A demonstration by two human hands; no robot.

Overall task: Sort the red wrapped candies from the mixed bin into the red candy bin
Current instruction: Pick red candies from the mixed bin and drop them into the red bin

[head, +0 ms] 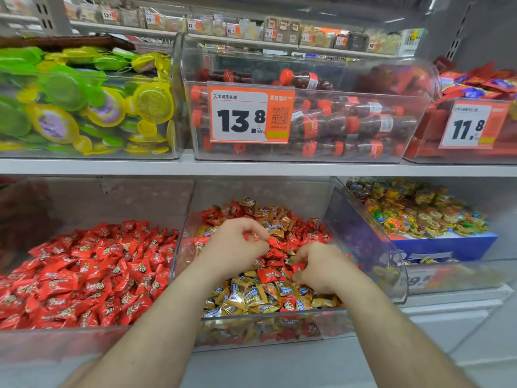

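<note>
While both arms reach into the mixed bin (279, 329) of gold and red sweets, the left hand (237, 245) curls its fingers around red wrapped candies (256, 237), seemingly more than one. Nearer the front, the right hand (319, 266) pinches another red candy (298, 266) at its fingertips. Just left, sharing a clear wall, sits the red candy bin (56, 340), heaped full.
</note>
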